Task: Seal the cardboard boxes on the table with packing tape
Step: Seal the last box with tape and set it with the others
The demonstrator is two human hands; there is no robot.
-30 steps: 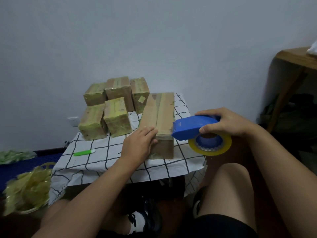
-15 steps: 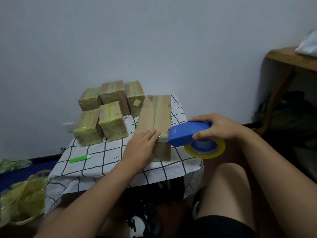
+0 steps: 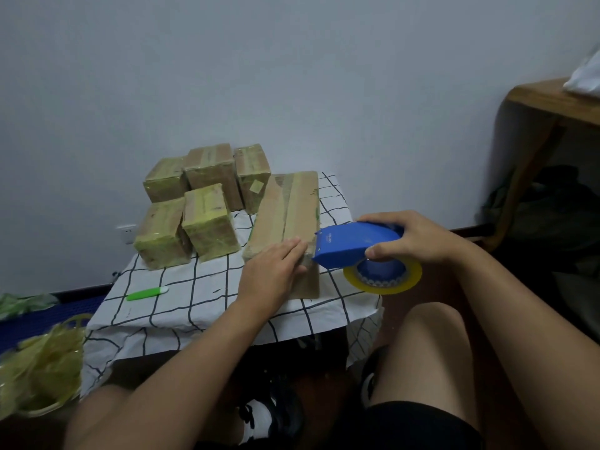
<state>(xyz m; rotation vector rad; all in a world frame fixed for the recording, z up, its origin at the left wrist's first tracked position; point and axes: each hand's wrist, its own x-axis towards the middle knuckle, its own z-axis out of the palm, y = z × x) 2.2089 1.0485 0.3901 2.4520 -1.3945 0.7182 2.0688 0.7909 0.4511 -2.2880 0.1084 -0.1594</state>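
Observation:
A long brown cardboard box [image 3: 293,209] lies on the small table with the checked cloth [image 3: 194,287]. My left hand [image 3: 271,274] rests flat on the box's near end, fingers straight. My right hand [image 3: 412,237] grips a blue tape dispenser [image 3: 350,243] with a yellow tape roll [image 3: 384,279] underneath. The dispenser's front edge touches the near right corner of the box, close to my left fingertips. Several smaller boxes wrapped in yellowish tape [image 3: 201,206] stand at the back left of the table.
A green cutter [image 3: 146,293] lies on the cloth at the front left. A heap of used yellowish tape [image 3: 39,365] sits on the floor to the left. A wooden table [image 3: 552,102] stands at the right. My knees are below the table's front edge.
The dispenser has moved left until it meets the box's near right corner. My left hand has slid slightly toward that corner along the box top.

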